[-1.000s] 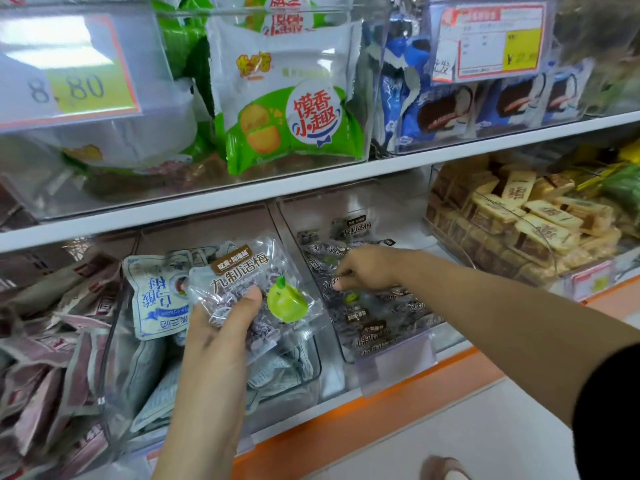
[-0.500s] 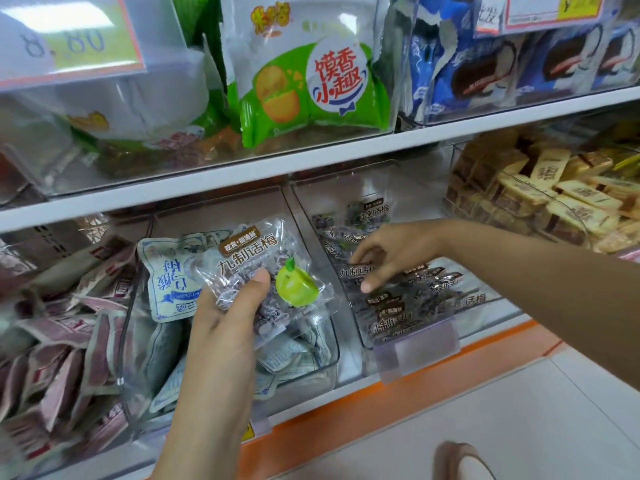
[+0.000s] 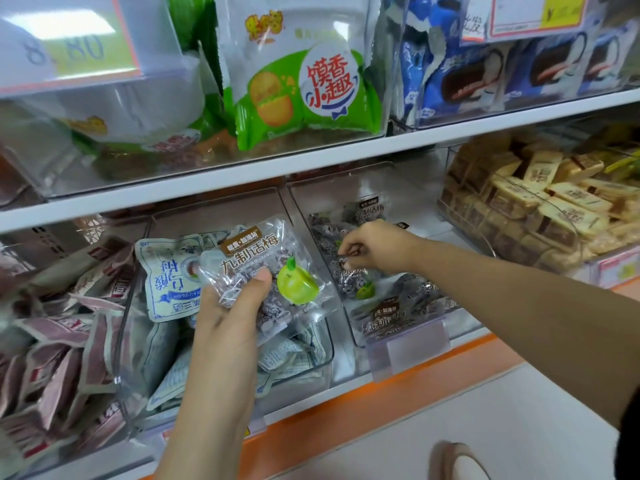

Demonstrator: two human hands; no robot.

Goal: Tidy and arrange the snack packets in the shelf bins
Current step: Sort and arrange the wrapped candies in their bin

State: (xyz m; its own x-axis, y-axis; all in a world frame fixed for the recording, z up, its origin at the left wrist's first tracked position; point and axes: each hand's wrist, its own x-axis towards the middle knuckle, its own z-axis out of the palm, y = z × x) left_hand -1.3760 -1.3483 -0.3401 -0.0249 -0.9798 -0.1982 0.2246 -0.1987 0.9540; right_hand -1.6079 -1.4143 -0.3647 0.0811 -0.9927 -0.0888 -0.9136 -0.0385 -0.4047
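Observation:
My left hand point(image 3: 230, 315) holds a clear plum packet point(image 3: 266, 271) with a brown label and a green fruit picture, in front of the middle clear bin point(image 3: 311, 362). That bin holds white-and-blue packets point(image 3: 169, 275). My right hand point(image 3: 372, 247) reaches into the neighbouring clear bin point(image 3: 408, 348) and pinches the edge of one of the matching plum packets point(image 3: 391, 315) lying there.
A bin of pink packets point(image 3: 59, 341) is on the left, and a bin of tan wrapped bars point(image 3: 540, 202) on the right. The upper shelf point(image 3: 311, 164) carries green biscuit bags point(image 3: 304, 84) and blue packets point(image 3: 485, 74). A shoe tip point(image 3: 457, 462) shows on the pale floor.
My right hand moved deeper into the plum bin and closed its fingers on a packet. The left hand kept hold of its packet, nearly still.

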